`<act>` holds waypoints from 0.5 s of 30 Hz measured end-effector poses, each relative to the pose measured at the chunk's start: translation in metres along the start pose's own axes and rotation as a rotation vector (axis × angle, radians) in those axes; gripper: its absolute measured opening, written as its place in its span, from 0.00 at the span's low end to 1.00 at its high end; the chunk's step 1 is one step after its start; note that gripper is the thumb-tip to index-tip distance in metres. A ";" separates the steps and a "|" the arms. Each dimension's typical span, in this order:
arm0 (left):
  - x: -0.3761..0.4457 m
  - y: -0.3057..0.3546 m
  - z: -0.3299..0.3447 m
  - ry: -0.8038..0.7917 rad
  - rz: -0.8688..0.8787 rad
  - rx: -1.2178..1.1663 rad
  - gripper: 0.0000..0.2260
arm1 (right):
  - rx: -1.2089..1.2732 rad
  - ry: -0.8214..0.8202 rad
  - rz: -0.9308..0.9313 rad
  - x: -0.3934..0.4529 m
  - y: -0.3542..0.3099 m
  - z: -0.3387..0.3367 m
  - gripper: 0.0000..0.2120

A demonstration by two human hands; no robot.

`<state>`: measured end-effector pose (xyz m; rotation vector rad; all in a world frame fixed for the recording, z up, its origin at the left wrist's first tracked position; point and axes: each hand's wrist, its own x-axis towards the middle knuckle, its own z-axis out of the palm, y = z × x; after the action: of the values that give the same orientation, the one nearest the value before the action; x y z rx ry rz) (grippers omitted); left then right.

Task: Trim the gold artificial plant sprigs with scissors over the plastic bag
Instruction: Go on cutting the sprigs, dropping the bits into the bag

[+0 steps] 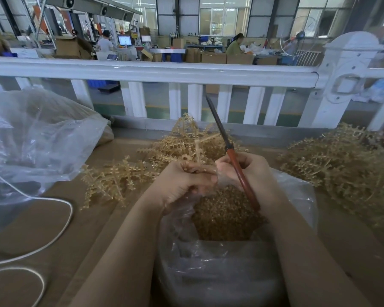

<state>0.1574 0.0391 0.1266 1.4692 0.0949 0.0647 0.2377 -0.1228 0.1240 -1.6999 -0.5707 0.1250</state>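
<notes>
A person's left hand [182, 182] pinches the stem of a gold sprig [196, 149] in curled fingers, its branches standing up just beyond the fingertips. The right hand [251, 173] grips red-handled scissors [228, 151], blades together and pointing up and away, just right of the sprig. Both hands hover over an open plastic bag [220, 262] holding gold trimmings [224, 216].
</notes>
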 end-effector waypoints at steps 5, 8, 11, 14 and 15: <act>0.002 0.000 0.001 0.065 0.029 -0.193 0.04 | 0.043 -0.033 0.062 -0.004 -0.005 0.000 0.10; 0.005 -0.004 0.004 0.119 0.033 -0.238 0.02 | 0.088 -0.026 0.065 -0.005 -0.008 0.003 0.15; 0.007 -0.005 0.004 0.159 0.033 -0.305 0.03 | 0.037 0.047 0.056 -0.004 -0.005 0.003 0.13; 0.008 -0.005 0.001 0.213 0.004 -0.385 0.06 | 0.135 0.142 0.017 -0.006 -0.004 0.000 0.16; 0.008 -0.005 0.001 0.232 -0.005 -0.419 0.07 | 0.177 0.163 0.002 -0.006 -0.005 -0.003 0.17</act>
<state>0.1657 0.0386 0.1212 1.0382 0.2573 0.2373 0.2321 -0.1271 0.1279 -1.5228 -0.4240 0.0364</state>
